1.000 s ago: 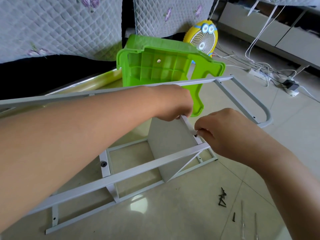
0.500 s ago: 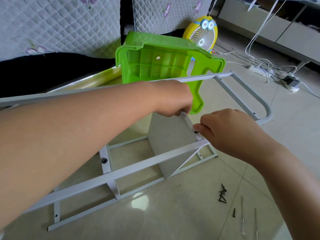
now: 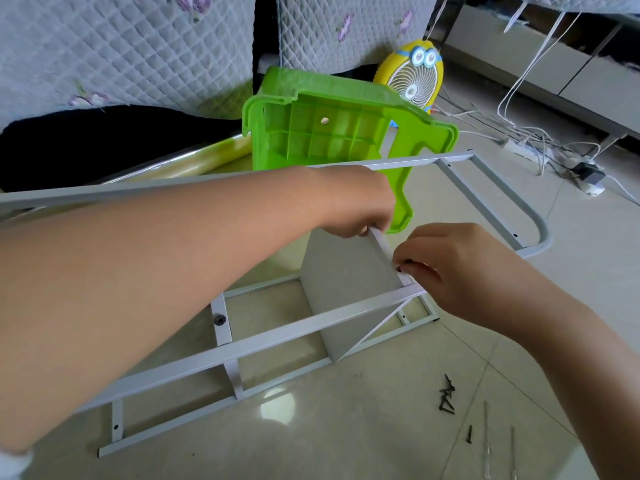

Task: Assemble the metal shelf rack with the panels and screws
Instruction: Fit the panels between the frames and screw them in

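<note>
A grey metal rack frame (image 3: 242,348) lies on its side on the tiled floor, with a second rail (image 3: 138,188) running above it. A grey panel (image 3: 343,282) stands upright between the rails. My left hand (image 3: 353,206) grips the panel's top edge. My right hand (image 3: 460,268) pinches a small black screw (image 3: 401,268) at the panel's right edge, where it meets the frame. A fitted screw (image 3: 219,319) sits in a left crossbar. Several loose black screws (image 3: 446,400) lie on the floor at the lower right.
A green plastic stool (image 3: 332,133) lies tipped over behind the frame. A yellow cartoon fan (image 3: 414,77) stands further back. Cables and a power strip (image 3: 585,174) trail at the right. Thin metal rods (image 3: 498,448) lie near the screws. Quilted covers hang at the back.
My head has dropped slightly, so everything sits a little higher in view. Both hands stay at the panel's edge, the right fingers working the screw in place.
</note>
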A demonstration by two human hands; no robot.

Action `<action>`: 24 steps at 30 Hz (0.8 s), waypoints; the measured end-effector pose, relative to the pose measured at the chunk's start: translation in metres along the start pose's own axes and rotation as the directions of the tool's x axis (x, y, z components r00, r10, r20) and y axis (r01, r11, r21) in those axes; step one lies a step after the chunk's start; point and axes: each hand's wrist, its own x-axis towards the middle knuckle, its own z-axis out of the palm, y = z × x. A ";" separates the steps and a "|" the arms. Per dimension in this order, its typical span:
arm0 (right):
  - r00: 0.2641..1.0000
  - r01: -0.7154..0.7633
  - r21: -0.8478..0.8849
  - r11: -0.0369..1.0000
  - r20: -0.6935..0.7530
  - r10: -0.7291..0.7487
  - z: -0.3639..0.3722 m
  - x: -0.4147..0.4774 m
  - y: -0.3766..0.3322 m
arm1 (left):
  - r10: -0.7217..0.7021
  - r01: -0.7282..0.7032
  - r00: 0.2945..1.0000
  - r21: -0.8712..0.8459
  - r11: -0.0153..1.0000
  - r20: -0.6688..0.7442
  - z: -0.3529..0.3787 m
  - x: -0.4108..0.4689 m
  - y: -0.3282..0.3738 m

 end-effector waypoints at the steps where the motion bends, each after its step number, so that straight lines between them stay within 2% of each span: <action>1: 1.000 -0.005 0.000 1.000 -0.005 0.005 0.000 -0.002 0.001 | 0.005 -0.005 1.000 -0.005 1.000 -0.004 0.000 0.000 0.000; 3: 1.000 0.006 -0.020 1.000 -0.007 -0.006 -0.001 -0.005 0.002 | 0.004 -0.005 1.000 -0.024 1.000 -0.016 0.002 -0.001 -0.001; 6: 0.998 0.008 -0.105 0.994 0.066 -0.001 -0.002 -0.001 -0.002 | -0.004 0.004 1.000 -0.029 1.000 -0.028 0.003 0.000 -0.003; 12: 0.936 0.063 -0.310 0.949 0.347 0.051 -0.017 0.008 -0.017 | 0.001 -0.002 1.000 -0.006 1.000 -0.015 0.001 0.002 -0.004; 18: 0.893 -0.029 -0.349 0.937 0.413 0.181 -0.022 0.014 -0.022 | -0.002 0.002 1.000 -0.054 0.999 -0.001 -0.001 0.001 -0.004; 24: 0.858 -0.038 -0.407 0.912 0.455 0.239 -0.025 0.016 -0.032 | 0.011 -0.010 1.000 -0.081 0.997 0.016 -0.004 0.005 -0.006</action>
